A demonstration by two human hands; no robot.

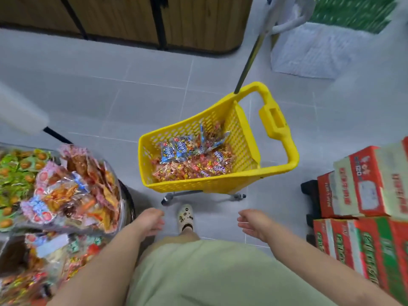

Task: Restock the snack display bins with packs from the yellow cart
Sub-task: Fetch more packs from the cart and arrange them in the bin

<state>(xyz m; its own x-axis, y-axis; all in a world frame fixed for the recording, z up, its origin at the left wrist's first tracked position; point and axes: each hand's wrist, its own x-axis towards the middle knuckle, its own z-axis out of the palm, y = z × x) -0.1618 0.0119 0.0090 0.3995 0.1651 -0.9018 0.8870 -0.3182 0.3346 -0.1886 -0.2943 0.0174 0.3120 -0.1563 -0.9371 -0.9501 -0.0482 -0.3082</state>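
the yellow cart (198,184) stands on the grey tiled floor (110,89) just ahead of the person, its handle (273,120) turned to the far right. the bottom of the basket is covered with snack packs (192,164) – mostly red and orange wrappers, with a few blue-labelled ones lying on top.

both hands hang low in front of the body, well apart from each other and short of the cart's near wall. the left hand (152,220) has loosely curled fingers and holds nothing; the right hand (251,224) is relaxed, palm turned inward, also holding nothing.

to the left, a display bin (126,195) is heaped with mixed packs (72,186), with green-wrapped ones (15,173) further left. on the right sit stacked red and green cartons (364,195). one pale clog (185,217) shows between the hands – near the cart's wheels.
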